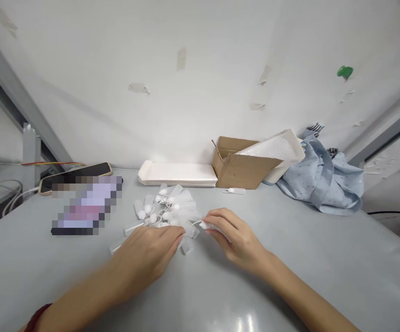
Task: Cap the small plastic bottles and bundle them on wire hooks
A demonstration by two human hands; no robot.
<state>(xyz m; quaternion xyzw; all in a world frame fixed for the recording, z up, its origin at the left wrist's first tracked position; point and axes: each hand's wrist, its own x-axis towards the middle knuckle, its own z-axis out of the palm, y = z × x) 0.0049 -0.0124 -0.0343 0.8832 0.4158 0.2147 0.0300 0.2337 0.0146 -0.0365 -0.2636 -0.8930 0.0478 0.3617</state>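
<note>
A loose pile of small translucent plastic tubes with white caps and thin white cords (pixel 182 203) lies on the grey table (pixel 220 295). My right hand (pixel 237 235), to the right of the pile, pinches one white-capped tube (pixel 204 225) between thumb and fingers. A thin cord runs from that cap toward the pile. At the pile's near side is my left hand (pixel 154 249), its fingers pressed together. What those fingers hold, if anything, is covered by the hand. More tubes stick out around it, one of them near its fingertips.
Behind the pile lies a stack of white padded envelopes (pixel 182 173), beside an open cardboard box (pixel 248 170). A single tube (pixel 236 190) rests before the box. A blue cloth bag (pixel 324 180) is at right; a phone (pixel 78 177) and a blurred-out device (pixel 89 203) at left.
</note>
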